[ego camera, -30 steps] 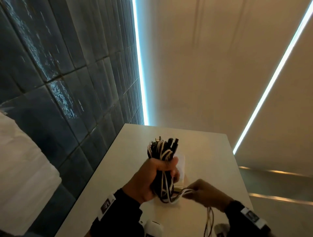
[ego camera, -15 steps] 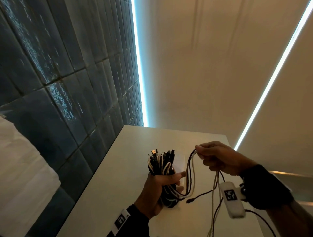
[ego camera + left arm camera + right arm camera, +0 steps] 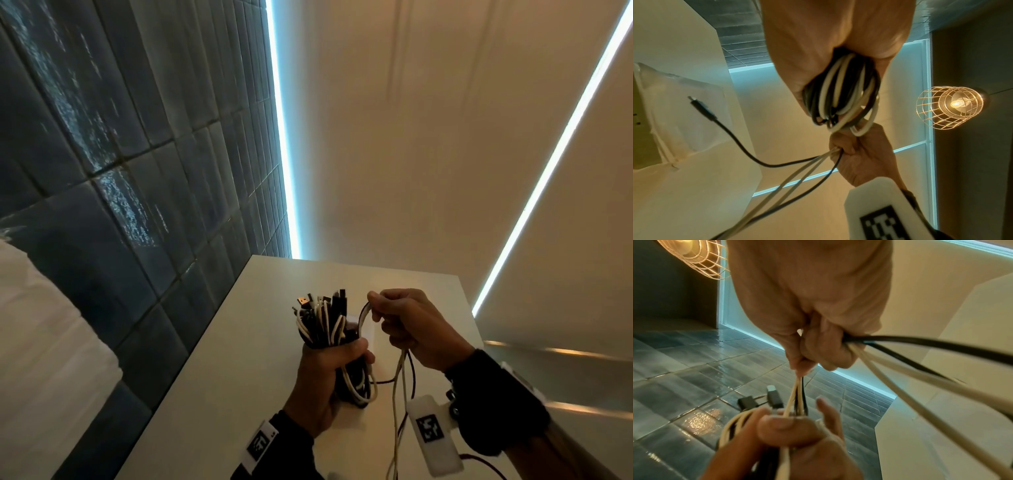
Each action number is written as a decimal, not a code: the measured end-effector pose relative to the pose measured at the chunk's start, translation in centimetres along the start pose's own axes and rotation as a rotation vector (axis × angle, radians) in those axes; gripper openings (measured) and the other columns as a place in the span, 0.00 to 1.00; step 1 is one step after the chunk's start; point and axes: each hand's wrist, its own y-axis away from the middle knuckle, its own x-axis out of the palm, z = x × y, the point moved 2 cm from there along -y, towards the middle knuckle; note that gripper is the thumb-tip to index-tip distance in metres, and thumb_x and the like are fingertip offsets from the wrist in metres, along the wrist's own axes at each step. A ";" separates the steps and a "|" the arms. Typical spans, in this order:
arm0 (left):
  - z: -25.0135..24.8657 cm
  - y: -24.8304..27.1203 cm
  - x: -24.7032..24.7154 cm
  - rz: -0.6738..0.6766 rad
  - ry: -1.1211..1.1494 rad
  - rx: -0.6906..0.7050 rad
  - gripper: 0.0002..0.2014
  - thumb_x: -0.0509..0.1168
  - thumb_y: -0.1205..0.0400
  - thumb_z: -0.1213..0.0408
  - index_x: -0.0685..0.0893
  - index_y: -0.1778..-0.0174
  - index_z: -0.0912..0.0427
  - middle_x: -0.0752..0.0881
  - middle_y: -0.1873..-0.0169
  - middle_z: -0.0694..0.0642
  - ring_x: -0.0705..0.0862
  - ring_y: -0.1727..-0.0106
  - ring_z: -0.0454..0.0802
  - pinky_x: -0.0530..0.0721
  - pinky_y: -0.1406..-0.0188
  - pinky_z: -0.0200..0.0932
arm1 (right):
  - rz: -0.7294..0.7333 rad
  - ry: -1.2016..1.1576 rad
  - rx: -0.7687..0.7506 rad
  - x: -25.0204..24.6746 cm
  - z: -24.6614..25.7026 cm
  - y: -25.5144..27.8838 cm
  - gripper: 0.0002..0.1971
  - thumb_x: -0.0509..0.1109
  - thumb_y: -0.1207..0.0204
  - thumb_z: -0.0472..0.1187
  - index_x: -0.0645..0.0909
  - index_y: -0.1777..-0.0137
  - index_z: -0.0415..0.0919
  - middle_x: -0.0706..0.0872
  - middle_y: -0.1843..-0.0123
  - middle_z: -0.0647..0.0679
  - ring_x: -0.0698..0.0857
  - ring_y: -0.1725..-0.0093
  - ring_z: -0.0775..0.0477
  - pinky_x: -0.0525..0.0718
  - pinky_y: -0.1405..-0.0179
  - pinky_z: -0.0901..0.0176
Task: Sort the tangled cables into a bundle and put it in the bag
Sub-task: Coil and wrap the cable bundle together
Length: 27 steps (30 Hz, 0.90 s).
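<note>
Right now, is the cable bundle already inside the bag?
No: the left hand grips the cable bundle above the table, while the bag lies apart.

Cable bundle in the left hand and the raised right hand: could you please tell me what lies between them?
In the head view, a white and a dark cable arch from the bundle in the left hand to the right hand.

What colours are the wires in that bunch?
The cable bundle in the left hand mixes black and white wires, clearest in the head view.
</note>
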 end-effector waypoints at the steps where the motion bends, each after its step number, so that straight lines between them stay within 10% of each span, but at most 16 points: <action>1: 0.0 -0.1 0.1 0.015 -0.001 -0.042 0.18 0.73 0.31 0.69 0.83 0.46 0.68 0.84 0.62 0.65 0.84 0.63 0.56 0.84 0.61 0.52 | -0.017 0.013 -0.010 0.2 0.0 -0.1 0.16 0.66 0.18 0.43 0.77 0.64 0.33 0.60 0.74 0.47 0.56 0.77 0.51 0.50 0.74 0.53; 8: 0.1 0.2 0.5 0.207 -0.008 -0.328 0.24 0.72 0.30 0.72 0.78 0.36 0.68 0.84 0.64 0.61 0.84 0.64 0.52 0.82 0.55 0.55 | -0.084 0.130 -0.067 0.7 0.1 -0.5 0.18 0.68 0.18 0.43 0.78 0.70 0.36 0.66 0.80 0.48 0.59 0.80 0.51 0.55 0.77 0.57; 11: 0.5 0.9 0.9 0.276 0.008 -0.431 0.07 0.71 0.28 0.71 0.84 0.55 0.64 0.79 0.70 0.57 0.79 0.68 0.50 0.80 0.62 0.47 | -0.071 0.186 -0.107 0.3 0.0 -0.4 0.18 0.70 0.20 0.44 0.80 0.70 0.35 0.68 0.78 0.46 0.61 0.80 0.51 0.58 0.78 0.58; 18: 1.1 1.5 -0.6 0.192 0.082 -0.365 0.06 0.70 0.31 0.70 0.81 0.72 0.62 0.72 0.77 0.56 0.75 0.78 0.48 0.79 0.74 0.44 | 0.003 0.230 -0.085 -1.8 -1.3 0.9 0.19 0.75 0.29 0.54 0.80 0.66 0.37 0.64 0.75 0.46 0.59 0.78 0.51 0.59 0.80 0.61; 27: -0.5 0.5 -3.0 0.112 0.316 -0.230 0.13 0.77 0.33 0.67 0.78 0.63 0.64 0.71 0.79 0.52 0.70 0.81 0.46 0.76 0.80 0.42 | 0.080 0.032 0.026 -3.2 -5.5 4.1 0.18 0.64 0.19 0.47 0.87 0.49 0.32 0.59 0.67 0.40 0.53 0.72 0.43 0.50 0.73 0.52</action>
